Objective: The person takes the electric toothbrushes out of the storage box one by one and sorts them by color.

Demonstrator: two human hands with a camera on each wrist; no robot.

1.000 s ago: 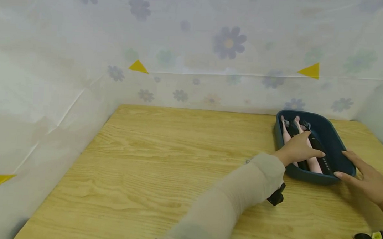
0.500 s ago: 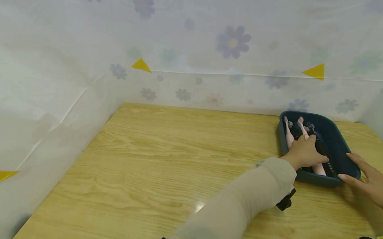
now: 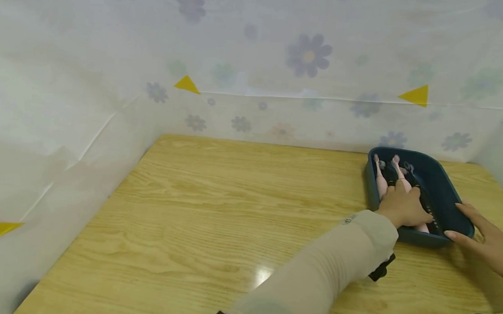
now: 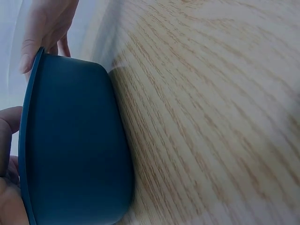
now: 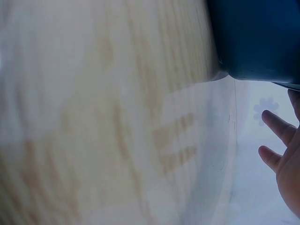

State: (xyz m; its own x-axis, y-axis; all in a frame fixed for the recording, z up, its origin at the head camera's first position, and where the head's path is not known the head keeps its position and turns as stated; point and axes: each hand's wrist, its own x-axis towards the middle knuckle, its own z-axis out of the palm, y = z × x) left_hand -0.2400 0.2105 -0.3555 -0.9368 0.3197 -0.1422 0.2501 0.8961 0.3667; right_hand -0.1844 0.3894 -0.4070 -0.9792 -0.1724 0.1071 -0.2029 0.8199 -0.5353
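In the head view, a dark blue basin (image 3: 444, 193) on the right of the table holds pink electric toothbrushes (image 3: 380, 181) and black electric toothbrushes (image 3: 425, 202), side by side, heads to the back. My left hand (image 3: 403, 206) reaches in over the front rim. It lies on the handle of the right pink toothbrush, fingers toward its neck and thumb toward the black one. I cannot tell whether it grips, as the palm side is hidden. My right hand (image 3: 486, 240) holds the basin's front right corner between thumb and fingers; other fingers stretch behind it in the right wrist view.
The wooden table (image 3: 215, 211) meets a white flowered sheet (image 3: 256, 59) at the back and left, with yellow triangles on it. Close behind the basin stands that back sheet. My left sleeve (image 3: 313, 277) crosses the table's front.
My left hand has moved down and toward me over the pink toothbrush handle, its fingers coming lower. The head view has shifted slightly; the right hand stays at the basin's corner.
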